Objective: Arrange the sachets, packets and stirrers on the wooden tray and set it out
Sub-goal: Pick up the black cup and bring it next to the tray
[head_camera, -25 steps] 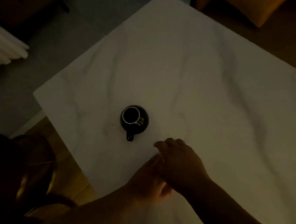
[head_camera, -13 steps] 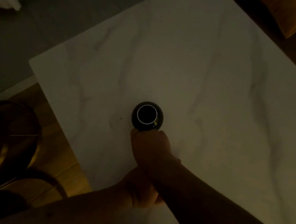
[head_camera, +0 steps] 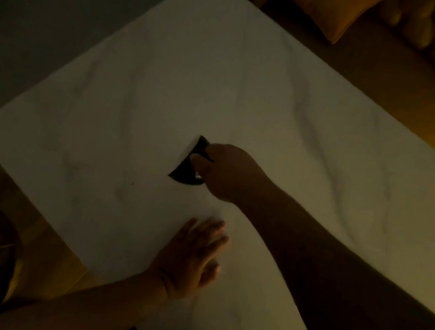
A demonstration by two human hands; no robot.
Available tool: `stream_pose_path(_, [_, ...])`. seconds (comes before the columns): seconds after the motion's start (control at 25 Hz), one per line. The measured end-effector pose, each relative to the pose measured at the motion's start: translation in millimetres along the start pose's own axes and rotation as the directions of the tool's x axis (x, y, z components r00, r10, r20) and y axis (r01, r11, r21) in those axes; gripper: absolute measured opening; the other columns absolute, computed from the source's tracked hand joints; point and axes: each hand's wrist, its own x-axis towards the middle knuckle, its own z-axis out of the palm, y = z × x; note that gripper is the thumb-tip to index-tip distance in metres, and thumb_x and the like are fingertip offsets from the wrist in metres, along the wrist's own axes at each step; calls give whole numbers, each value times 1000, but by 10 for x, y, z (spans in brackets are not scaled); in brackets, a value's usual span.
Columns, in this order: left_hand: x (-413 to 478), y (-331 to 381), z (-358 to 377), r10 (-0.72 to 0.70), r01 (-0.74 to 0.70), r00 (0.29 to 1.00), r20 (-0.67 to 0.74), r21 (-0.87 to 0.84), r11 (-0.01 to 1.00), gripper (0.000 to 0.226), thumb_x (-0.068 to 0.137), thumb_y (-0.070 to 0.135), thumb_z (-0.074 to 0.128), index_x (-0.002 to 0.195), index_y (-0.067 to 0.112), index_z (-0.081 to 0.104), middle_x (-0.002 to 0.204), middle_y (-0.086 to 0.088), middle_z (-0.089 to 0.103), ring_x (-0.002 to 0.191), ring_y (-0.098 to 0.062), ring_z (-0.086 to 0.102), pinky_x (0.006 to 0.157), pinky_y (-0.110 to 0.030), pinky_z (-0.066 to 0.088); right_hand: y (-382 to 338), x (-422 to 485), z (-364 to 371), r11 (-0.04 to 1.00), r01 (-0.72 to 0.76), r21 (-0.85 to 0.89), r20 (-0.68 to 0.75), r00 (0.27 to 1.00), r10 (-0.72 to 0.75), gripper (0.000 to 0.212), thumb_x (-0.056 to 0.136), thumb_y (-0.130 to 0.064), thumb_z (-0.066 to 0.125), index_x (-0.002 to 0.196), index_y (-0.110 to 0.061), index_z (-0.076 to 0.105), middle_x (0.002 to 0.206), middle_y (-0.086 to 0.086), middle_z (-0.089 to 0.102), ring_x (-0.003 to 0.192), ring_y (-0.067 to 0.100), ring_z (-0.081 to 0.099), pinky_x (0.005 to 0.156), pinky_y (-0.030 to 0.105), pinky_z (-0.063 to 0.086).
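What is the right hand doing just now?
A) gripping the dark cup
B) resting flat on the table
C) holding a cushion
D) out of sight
A: the right hand is closed on the dark cup, while the left hand lies flat on the table.

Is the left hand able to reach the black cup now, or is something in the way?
Probably yes. The left hand lies flat on the table, with bare marble between it and the cup. But the right hand already holds the cup.

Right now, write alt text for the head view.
A person's right hand grips a small dark cup, blurred, on a white marble-veined tabletop, in dim light. The left hand rests flat and open nearer the table's edge; an orange cushion lies beyond.
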Motion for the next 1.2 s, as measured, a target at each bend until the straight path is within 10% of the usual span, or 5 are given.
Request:
stream_pose_path(0.12, [46,112,49,-14,11,996,92,35,999,60,90,44,56,141,15,50,157,-13,36,149,-30,23,114,-61,26,690,-682,-51,746,-140,651,-34,976,213,39,99,-40,52,88,-7,68,78,14,69,68,25,65,63,38,51])
stream_pose_path(0.32, [371,625,197,177,-190,959,224,38,981,58,92,49,52,140,17,49,158,-12,35,149,-30,23,114,-62,25,1730,-1908,332,388,-80,918,-115,884,453,41,101,-35,48,86,-4,70,81,18,71,74,29,66,69,42,51])
stream_pose_path(0.8, [876,2767,1161,549,-591,783,293,75,803,58,85,45,53,129,8,61,146,-21,49,134,-44,43,109,-62,31,3221,-4347,1357,-48,385,922,-129,419,899,26,98,-33,56,100,-21,79,107,14,72,105,29,65,93,46,53])
stream_pose_path(1.2, [550,4260,1889,555,-607,776,300,117,786,57,88,49,47,132,13,57,151,-22,41,140,-45,33,113,-65,20,3958,-5020,1704,-140,613,777,42,171,984,24,98,-34,58,112,-22,73,105,-5,74,103,16,64,85,32,51])
